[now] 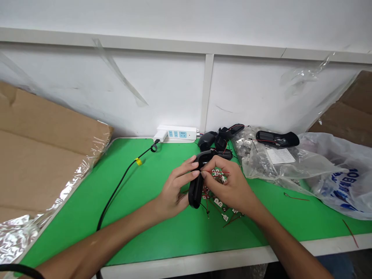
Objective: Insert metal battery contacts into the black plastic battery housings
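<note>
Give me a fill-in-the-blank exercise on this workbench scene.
The left hand grips a ____ plastic housing.
The right hand pinches a thin ____ wire.
The white power strip sits behind the ____ mat.
A clear plastic bag lies to the ____ of the hands.

Missing words: black; red; green; right.

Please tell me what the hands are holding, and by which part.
The left hand wraps a black plastic housing around its middle; the right hand pinches a thin red wire with its fingertips near the housing's top.
</note>
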Demonstrator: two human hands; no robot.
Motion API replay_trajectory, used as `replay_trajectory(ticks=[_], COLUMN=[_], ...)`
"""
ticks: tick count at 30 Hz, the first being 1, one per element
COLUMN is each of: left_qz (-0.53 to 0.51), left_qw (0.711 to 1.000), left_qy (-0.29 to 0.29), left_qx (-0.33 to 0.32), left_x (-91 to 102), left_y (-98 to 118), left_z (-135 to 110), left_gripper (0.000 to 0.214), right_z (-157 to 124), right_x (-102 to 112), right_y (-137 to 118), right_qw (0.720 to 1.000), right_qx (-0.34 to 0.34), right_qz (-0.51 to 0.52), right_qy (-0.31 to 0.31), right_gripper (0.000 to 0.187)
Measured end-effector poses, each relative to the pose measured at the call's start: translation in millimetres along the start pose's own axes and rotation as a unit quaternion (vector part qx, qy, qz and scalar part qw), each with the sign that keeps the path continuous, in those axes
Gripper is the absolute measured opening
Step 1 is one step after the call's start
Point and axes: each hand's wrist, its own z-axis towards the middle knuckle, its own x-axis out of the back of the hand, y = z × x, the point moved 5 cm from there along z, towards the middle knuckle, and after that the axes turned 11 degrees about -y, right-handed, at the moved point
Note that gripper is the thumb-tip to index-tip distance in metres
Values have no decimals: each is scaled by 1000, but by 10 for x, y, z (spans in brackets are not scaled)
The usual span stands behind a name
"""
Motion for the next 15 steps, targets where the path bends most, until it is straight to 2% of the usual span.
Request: replay_trajectory(ticks=[9, 15], left_qz=[-45, -64], left_qw=[998, 995], left_qy=[50, 68], left_qx=[-12, -24], left_x=[-6, -6], left_y=[43, 81], left_z=[21, 80], left_gripper=[63, 62], right_z=[-40, -40], right_x=[-25, -42], right_y=[-61, -68], right_qw=[1000, 999], right_qx=[28, 44], right_qz=[5, 28], right_qy=[-7, -14], right_gripper=[11, 13])
